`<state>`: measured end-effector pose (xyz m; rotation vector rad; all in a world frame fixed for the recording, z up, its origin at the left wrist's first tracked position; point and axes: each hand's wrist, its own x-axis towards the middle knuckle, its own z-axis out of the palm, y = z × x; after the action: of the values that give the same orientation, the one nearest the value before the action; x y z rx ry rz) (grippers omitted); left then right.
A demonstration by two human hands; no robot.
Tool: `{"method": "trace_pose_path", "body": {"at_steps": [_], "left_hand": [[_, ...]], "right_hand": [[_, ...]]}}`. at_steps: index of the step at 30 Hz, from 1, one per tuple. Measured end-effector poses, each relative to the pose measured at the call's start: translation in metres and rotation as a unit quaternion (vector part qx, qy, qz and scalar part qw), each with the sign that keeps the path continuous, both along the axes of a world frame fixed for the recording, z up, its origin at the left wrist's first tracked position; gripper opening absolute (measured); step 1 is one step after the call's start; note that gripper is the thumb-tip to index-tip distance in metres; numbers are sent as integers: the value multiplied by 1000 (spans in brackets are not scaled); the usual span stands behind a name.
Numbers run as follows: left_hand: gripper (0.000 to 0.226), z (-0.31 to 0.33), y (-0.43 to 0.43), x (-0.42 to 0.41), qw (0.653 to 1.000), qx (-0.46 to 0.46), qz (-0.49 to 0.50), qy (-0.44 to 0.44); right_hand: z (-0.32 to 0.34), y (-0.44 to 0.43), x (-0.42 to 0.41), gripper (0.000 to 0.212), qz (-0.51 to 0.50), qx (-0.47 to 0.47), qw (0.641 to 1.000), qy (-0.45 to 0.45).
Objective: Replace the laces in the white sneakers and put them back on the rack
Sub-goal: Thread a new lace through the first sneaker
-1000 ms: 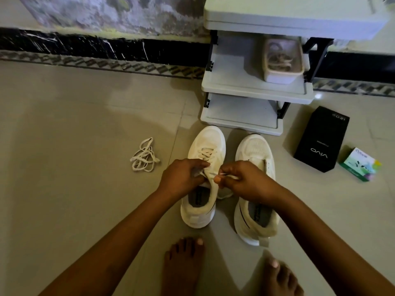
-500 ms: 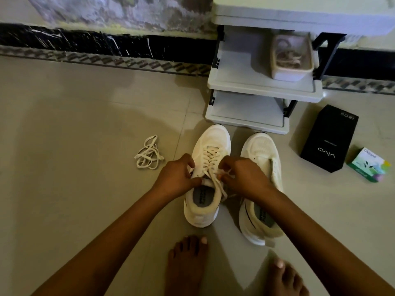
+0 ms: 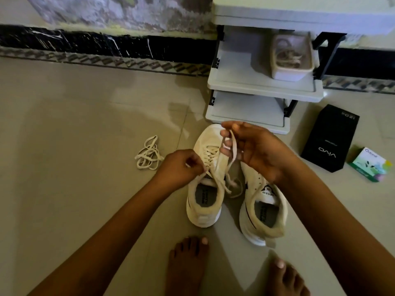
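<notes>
Head view: black box (image 3: 330, 138) says "vivo"; right sneaker's tongue (image 3: 267, 192) says "SPEED".

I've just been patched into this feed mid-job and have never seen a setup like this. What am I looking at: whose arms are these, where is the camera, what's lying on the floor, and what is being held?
There is no machine here. A person works with bare hands, and the only camera sits on their head, looking forward and down, so the arms enter from the bottom.

The left hand pinches the lace low, near the top eyelets of one white sneaker. The right hand holds another part of that lace raised above the shoe. The second sneaker stands beside the first on the tiled floor.

Also on the floor are a loose lace bundle, a black box, a small green-and-white box and the person's bare feet.

Behind them stands the rack, with a tub of laces on a shelf.
</notes>
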<state>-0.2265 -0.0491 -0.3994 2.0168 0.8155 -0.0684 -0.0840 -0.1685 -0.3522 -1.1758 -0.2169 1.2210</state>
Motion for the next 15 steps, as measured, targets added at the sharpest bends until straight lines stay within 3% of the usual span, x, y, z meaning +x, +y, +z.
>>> {"method": "trace_pose_path", "body": {"at_steps": [3,5,6,7,8,9,10,12,15], "left_hand": [[13,39,3,16,978,-194,-30,-71],[18,34,-1,10,961,-258,-66,-68],[16,14,-10,3,966,-252,-49,-30],[15,-16,-13,-21,988,-144,15,45],[24,-35,-28,-53,972,-162,66,158],[45,-60,-61,-73,957,-197,31,212],[64,-99,-87,-92,971,-102,44,213],[75,-137,-114,-108,981,22,16,194],[68,-137,-108,-102,985,46,-6,168]], "right_hand": [[7,4,-2,40,-19,69,995,71],[5,5,-5,45,-41,71,994,77],[3,5,-6,44,-52,72,993,79],[1,4,-6,41,-63,72,992,79],[-1,3,-6,36,-74,69,992,75],[-3,2,-5,30,-85,61,992,68],[-5,1,-4,27,-93,53,992,63],[-7,0,-3,24,-102,45,992,65],[-12,1,-3,19,-104,17,994,27]]}}
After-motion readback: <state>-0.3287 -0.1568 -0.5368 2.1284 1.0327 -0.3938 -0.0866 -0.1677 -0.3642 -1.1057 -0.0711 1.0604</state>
